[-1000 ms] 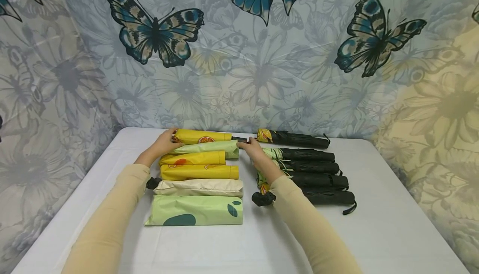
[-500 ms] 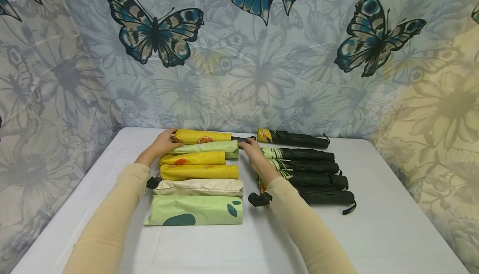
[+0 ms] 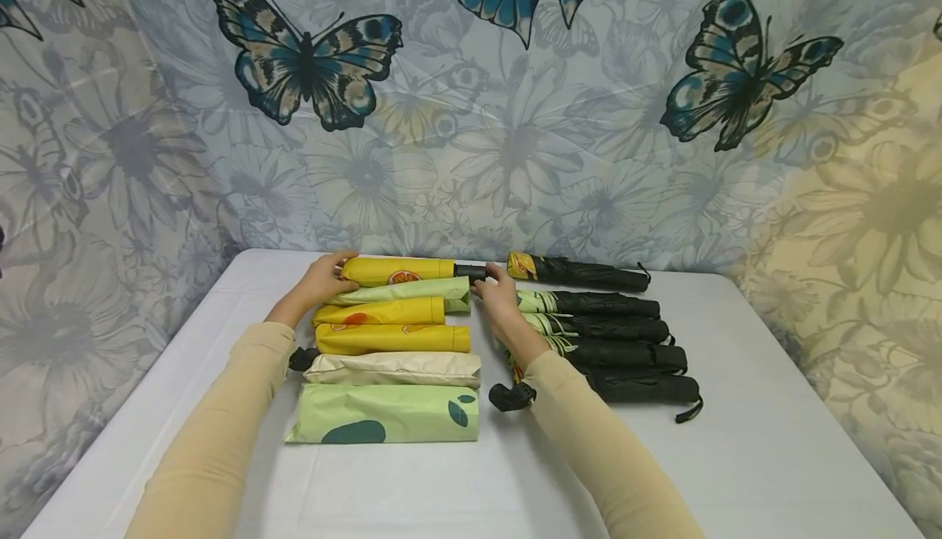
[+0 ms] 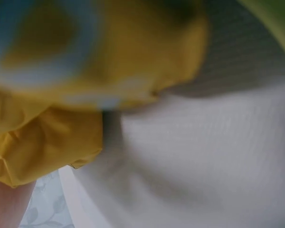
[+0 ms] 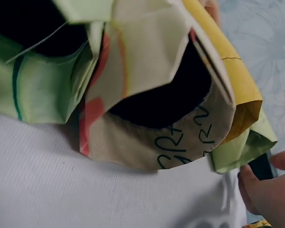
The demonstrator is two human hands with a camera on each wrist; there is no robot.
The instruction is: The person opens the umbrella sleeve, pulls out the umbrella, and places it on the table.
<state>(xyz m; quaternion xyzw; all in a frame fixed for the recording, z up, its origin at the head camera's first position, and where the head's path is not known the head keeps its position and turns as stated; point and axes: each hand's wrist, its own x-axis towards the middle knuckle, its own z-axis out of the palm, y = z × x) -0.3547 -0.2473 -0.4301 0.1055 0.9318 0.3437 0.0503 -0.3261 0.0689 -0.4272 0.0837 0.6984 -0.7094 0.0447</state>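
At the back of the white table, my left hand grips the left end of a folded umbrella in a yellow cover with an orange-slice print. My right hand pinches the umbrella's black handle, which sticks out of the right end. The right wrist view also has this hand at the handle. In front lie a light green cover, yellow covers, a cream cover and a leaf-printed green cover. Blurred yellow fabric fills much of the left wrist view.
To the right lies a column of folded black umbrellas, the rearmost with a yellow-patterned end. Near my right sleeve is a curved black handle. A butterfly-printed cloth hangs directly behind the table.
The black handle shows thicker and plainer beyond the yellow cover, and my right fingers have shifted around it. My left hand stays at the other end. The remaining covers lie as before.
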